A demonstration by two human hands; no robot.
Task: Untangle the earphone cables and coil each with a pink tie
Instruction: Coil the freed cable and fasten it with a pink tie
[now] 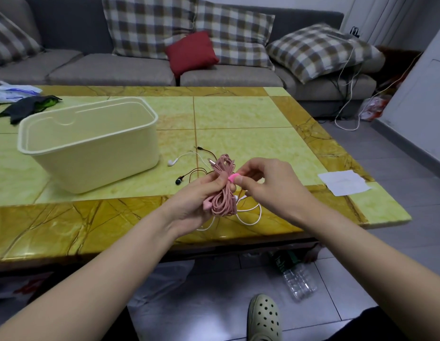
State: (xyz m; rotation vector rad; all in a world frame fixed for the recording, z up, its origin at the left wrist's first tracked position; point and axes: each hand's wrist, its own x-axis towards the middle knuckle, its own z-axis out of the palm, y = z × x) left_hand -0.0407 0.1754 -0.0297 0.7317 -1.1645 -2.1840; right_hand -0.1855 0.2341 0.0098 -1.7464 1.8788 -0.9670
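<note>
Head view: left hand (196, 198) grips limp, light earphone coil (223, 205) mid-bundle; right hand (265, 183) pinches pink tie (232, 178) at three o'clock.

A cream plastic tub (95, 153) is blocking the yellow marble desk's (238, 112) left, loose white and dark earphone cables (172, 162) are cluttering the middle, and open surface is stretching behind them.

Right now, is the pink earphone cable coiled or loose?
Coiled: pink earphone cable looped in left hand; right hand pinches pink tie.
</note>
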